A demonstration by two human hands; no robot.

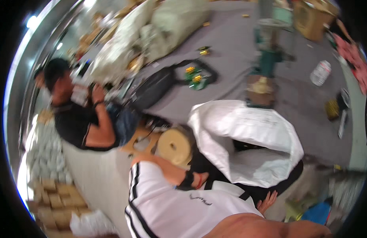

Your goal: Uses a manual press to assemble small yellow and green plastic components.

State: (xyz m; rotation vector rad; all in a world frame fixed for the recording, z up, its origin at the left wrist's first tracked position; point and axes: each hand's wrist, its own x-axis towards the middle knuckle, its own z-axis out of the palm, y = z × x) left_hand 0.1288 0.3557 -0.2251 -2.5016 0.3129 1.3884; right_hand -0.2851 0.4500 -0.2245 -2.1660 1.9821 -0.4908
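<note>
A large white woven sack (247, 115) gapes in front of me, its mouth turned toward me and its inside partly dark. My left hand (200, 179), with a black band and a red bracelet at the wrist, lies on dark cloth at my lap, near the sack's left lower side; its fingers are small and blurred. At the sack's lower right, my right hand (267, 201) rests on the dark cloth with its fingers stretched apart and nothing in them.
A green machine (266, 63) stands on the grey-covered table behind the sack. A black bag (153, 89), a plastic bottle (320, 73) and a roll of tan tape (174, 146) lie around. A person in black (82, 123) sits at left. Cartons (58, 202) are stacked lower left.
</note>
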